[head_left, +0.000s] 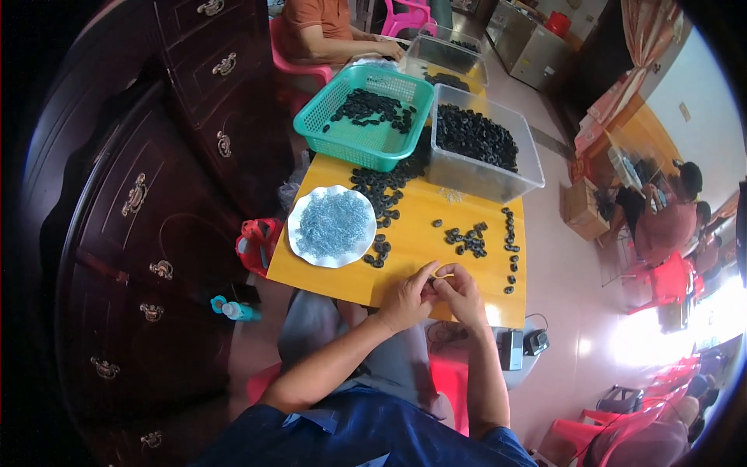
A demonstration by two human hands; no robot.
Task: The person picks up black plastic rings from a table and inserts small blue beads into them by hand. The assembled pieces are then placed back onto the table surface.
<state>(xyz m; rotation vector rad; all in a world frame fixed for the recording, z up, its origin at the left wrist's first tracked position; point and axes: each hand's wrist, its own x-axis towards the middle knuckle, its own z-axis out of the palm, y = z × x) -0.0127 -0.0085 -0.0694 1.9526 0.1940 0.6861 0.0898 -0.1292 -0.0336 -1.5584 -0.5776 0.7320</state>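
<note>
As I view it, left hand (406, 302) and right hand (464, 300) pinch a small dark part (433, 280) together, above the near edge of the yellow table (416, 245). Probably light, stiff, slightly slick; I'd grip its outer sides.

Ahead of the fingers (424, 271), an open lane of table (415, 233) runs up to the clear box (475, 177), whose wall blocks the far end. To their left, a short free patch stops at scattered black rings (378, 253), with the white plate (295, 226) beyond. Ahead and right, a loose cluster of black pieces (468, 242) bars the way; between it and the row of pieces (510, 237) by the right edge, a narrow gap stays passable.
</note>
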